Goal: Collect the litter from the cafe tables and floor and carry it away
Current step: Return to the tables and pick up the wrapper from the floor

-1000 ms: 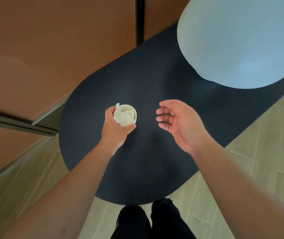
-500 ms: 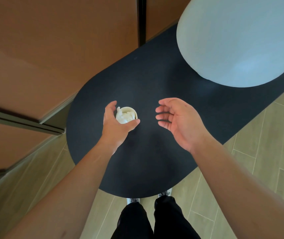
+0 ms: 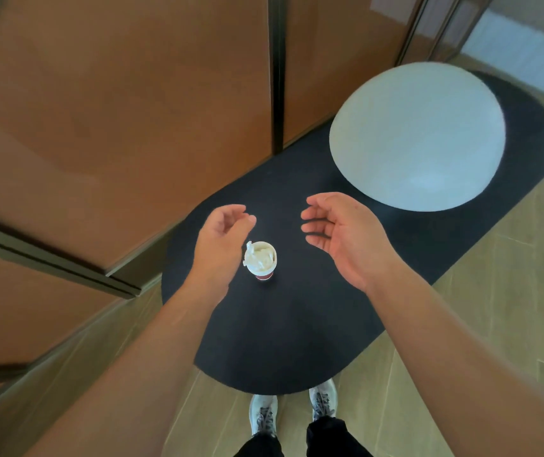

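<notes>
A small paper cup stuffed with crumpled white tissue stands upright on the dark oval surface. Its lower part is dark red. My left hand hovers just left of and above the cup, fingers curled and apart, holding nothing. My right hand is to the right of the cup, palm turned inward, fingers spread, empty.
A large white dome-shaped object sits on the far right part of the dark surface. Brown wooden panels with dark metal frames stand to the left and behind. The floor is light tile. My shoes are at the near edge.
My left hand has let go of the cup, which now stands on the dark surface, and the hand has lifted away. The view has pulled back.
</notes>
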{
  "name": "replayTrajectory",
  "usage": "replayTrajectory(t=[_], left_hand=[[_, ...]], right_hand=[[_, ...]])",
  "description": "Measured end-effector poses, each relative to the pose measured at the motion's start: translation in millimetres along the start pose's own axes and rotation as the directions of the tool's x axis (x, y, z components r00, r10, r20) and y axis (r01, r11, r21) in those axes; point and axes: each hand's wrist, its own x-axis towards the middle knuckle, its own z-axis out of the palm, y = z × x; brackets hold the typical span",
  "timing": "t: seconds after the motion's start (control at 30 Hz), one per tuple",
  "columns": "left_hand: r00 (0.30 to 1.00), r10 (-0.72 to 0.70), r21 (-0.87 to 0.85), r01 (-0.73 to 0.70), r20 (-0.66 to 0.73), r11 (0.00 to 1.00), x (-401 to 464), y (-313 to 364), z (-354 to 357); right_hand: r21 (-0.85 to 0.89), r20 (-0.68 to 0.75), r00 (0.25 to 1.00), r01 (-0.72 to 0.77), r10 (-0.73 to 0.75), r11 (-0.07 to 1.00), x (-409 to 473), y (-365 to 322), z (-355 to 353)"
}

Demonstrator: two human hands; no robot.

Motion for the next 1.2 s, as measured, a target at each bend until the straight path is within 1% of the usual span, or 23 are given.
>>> replayTrajectory(t=[0.2, 0.33, 0.6, 0.8, 0.93, 1.07, 1.2], left_hand=[[0.998, 0.067, -0.084, -0.065, 0.015, 0.994, -16.9, 42.8, -25.7], [0.996, 0.093, -0.123, -0.092, 0.0, 0.988, -33.0, 61.9, -45.4], [0.982, 0.124, -0.168, -0.147, -0.144, 0.975, -72.2, 76.7, -67.8], [0.944, 0.122, -0.182, -0.184, -0.306, 0.966, -111.8, 74.7, -67.4], [0.904, 0.118, -0.186, -0.209, -0.412, 0.96, -139.4, 69.2, -68.9], [0.843, 0.098, -0.181, -0.226, -0.529, 0.957, -170.0, 60.2, -74.0], [0.775, 0.084, -0.179, -0.248, -0.626, 0.952, -205.8, 50.5, -87.6]], right_hand=[[0.001, 0.008, 0.998, 0.064, -0.064, 0.998, -20.4, -19.8, 20.1], [-0.002, 0.057, 0.993, 0.104, -0.104, 0.995, -28.4, -29.5, 33.2], [-0.027, 0.231, 0.967, 0.118, -0.108, 0.993, -33.2, -44.7, 55.1], [-0.055, 0.395, 0.915, 0.107, -0.076, 0.993, -40.7, -48.9, 61.4], [-0.074, 0.508, 0.861, 0.088, -0.038, 0.993, -48.5, -43.9, 67.2], [-0.101, 0.598, 0.802, 0.066, 0.007, 0.993, -59.9, -35.9, 79.9], [-0.13, 0.697, 0.715, 0.065, 0.044, 0.989, -78.3, -24.6, 98.9]])
